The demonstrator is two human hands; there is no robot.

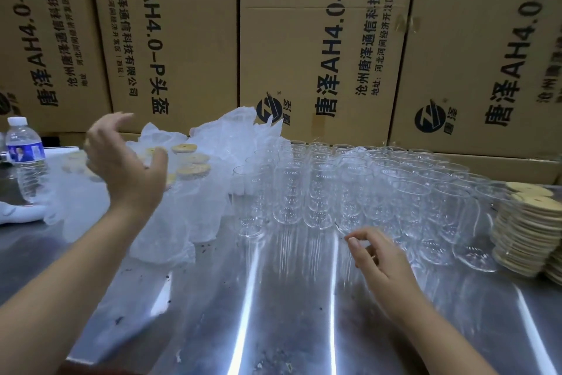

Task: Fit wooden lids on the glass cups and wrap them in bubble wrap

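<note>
Your left hand [121,159] hovered slack-fingered and empty over the wrapped cups [197,207] at left, while your right hand [377,256] (fingers curled, hold unclear) lay near the glass cups [322,192].

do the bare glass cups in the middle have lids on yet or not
Lids off: the glass cups stand upright with bare open rims, and loose wooden lids sit stacked at their right.

Plastic water bottle [26,159], blue label, upright at left on steel table [273,314]; printed cardboard cartons [319,40] stacked behind.
</note>
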